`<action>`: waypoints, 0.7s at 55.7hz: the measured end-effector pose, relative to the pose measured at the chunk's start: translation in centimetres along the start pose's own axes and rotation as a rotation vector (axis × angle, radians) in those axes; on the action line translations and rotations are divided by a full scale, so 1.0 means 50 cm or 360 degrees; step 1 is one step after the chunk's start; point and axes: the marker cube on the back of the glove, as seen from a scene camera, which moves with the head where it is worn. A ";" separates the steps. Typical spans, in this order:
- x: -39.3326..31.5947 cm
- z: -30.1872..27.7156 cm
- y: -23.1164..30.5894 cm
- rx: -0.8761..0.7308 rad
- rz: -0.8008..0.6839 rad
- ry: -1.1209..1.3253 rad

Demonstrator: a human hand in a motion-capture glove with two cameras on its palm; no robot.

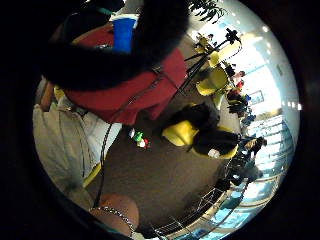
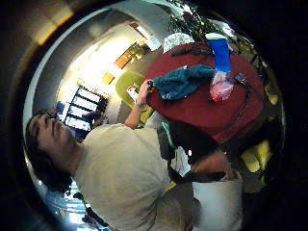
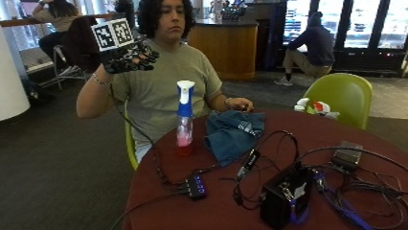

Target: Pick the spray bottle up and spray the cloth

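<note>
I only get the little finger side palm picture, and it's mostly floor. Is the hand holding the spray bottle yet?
Observer: No. The gloved right hand is raised beside the person's shoulder, holding nothing.
Operator: Where's the bottle?
Observer: The spray bottle stands upright on the red table, untouched.
Operator: And the cloth?
Observer: The blue cloth lies next to the bottle, with the bare left hand at its far edge.
</note>
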 end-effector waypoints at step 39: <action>-0.040 0.161 -0.061 0.0549 0.0668 -0.0856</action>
